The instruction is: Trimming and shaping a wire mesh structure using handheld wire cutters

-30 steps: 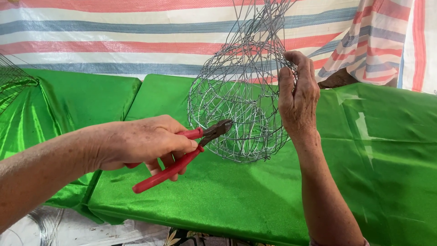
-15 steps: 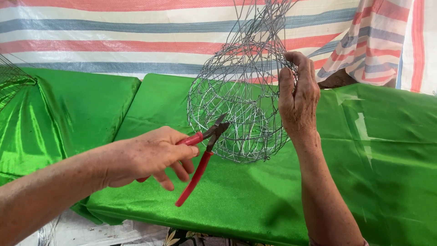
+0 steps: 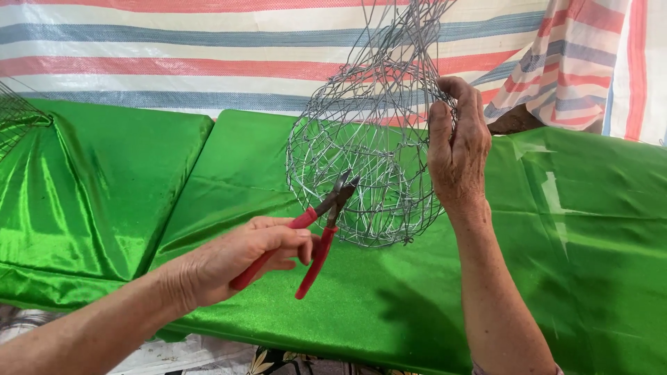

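A rounded cage of bent grey wire (image 3: 361,146) stands on the shiny green cloth (image 3: 556,278), narrowing upward out of view. My right hand (image 3: 457,149) grips the wire at the cage's upper right side. My left hand (image 3: 240,260) holds red-handled pliers (image 3: 316,239) by the upper handle; the lower handle hangs free. The dark jaws are slightly apart and touch the lower front of the wire cage.
A striped red, blue and white tarp (image 3: 174,55) hangs behind the table. Another wire piece (image 3: 17,118) shows at the far left edge on a second green-covered surface (image 3: 90,187). The table's front edge runs along the bottom.
My left hand has raised the pliers and let the handles spread, then brought the jaws up against the lower front of the cage. My right hand has kept its grip.
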